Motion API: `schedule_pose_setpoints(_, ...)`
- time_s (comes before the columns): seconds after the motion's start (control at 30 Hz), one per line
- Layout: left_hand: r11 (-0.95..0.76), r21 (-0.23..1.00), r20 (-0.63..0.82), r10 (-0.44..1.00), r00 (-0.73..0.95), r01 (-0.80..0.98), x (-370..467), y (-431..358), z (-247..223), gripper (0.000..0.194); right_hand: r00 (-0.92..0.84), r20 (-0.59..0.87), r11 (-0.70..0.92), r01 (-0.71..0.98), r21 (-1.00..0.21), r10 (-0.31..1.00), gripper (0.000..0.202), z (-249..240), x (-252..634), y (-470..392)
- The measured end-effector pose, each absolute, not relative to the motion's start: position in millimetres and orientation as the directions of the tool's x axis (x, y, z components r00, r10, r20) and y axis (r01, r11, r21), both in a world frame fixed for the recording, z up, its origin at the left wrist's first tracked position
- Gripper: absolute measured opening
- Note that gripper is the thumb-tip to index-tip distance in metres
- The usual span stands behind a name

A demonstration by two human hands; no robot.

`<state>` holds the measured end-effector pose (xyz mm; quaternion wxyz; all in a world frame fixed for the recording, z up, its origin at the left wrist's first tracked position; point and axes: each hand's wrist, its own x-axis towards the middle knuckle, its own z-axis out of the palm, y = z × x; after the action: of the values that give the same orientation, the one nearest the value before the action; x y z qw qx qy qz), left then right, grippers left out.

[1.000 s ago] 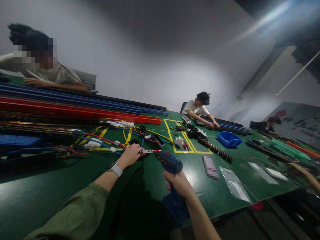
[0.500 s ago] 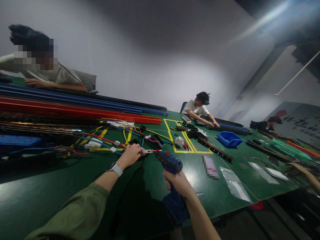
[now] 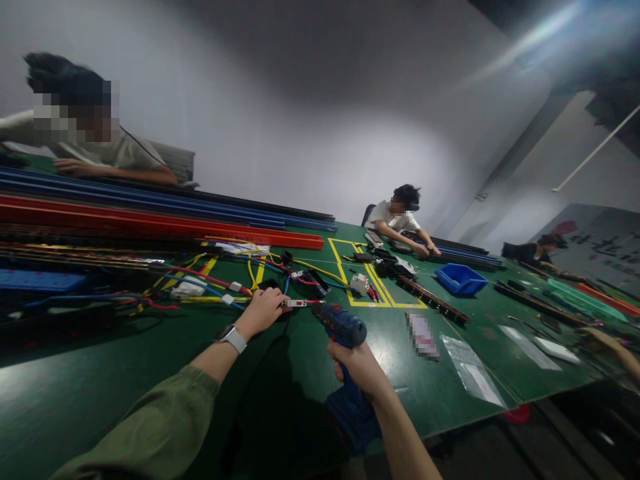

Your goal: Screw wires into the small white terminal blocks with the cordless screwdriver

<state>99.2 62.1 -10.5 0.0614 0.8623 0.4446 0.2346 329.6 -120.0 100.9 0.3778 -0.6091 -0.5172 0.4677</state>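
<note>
A narrow white electrical module (image 3: 296, 303) with a red mark is gripped in the closed fingers of my left hand (image 3: 263, 311). My right hand (image 3: 361, 367) is wrapped round the handle of a blue cordless drill (image 3: 346, 327). The drill points left, and its tip is at the right end of the module; whether it sits in a screw is too small to tell. Yellow, blue and red wires (image 3: 245, 290) lie behind and left of my left hand. A black part (image 3: 315, 283) and a white block with red wires (image 3: 359, 285) lie just beyond the module.
Long orange (image 3: 250, 235) and blue rails (image 3: 240, 212) run along the left back of the green table (image 3: 200, 413). To the right are a blue bin (image 3: 460, 279), a copper-coloured strip (image 3: 433, 300), a pixelated flat object (image 3: 423, 335) and clear bags (image 3: 473, 370). Several people sit around the table.
Almost nothing differs. My hands, the module and the drill keep the same position against each other; the whole view has shifted very slightly.
</note>
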Motion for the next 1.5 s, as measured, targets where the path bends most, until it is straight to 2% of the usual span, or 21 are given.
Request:
schedule_pose_setpoints(0.37,-0.599,0.312,0.359,0.793,0.492,0.738,99.1,63.1,-11.6,0.029,0.038,-0.191,-0.193,0.307,-0.932,0.981,0.013,106.3,327.3,-123.2)
schedule_pose_setpoints(0.57,-0.597,0.312,0.350,0.796,0.495,0.739,99.0,63.1,-10.9,0.032,0.024,-0.259,-0.256,0.262,-0.930,0.966,0.014,103.1,331.0,-116.6)
schedule_pose_setpoints(1.2,-0.607,0.273,0.381,0.781,0.496,0.746,98.6,62.1,-11.8,0.031,0.032,-0.222,-0.220,0.320,-0.921,0.975,0.015,104.3,329.3,-120.8)
schedule_pose_setpoints(1.5,-0.595,0.278,0.380,0.789,0.483,0.754,99.6,64.0,-14.6,0.030,0.011,-0.213,-0.208,0.274,-0.939,0.977,0.016,97.1,332.6,-117.3)
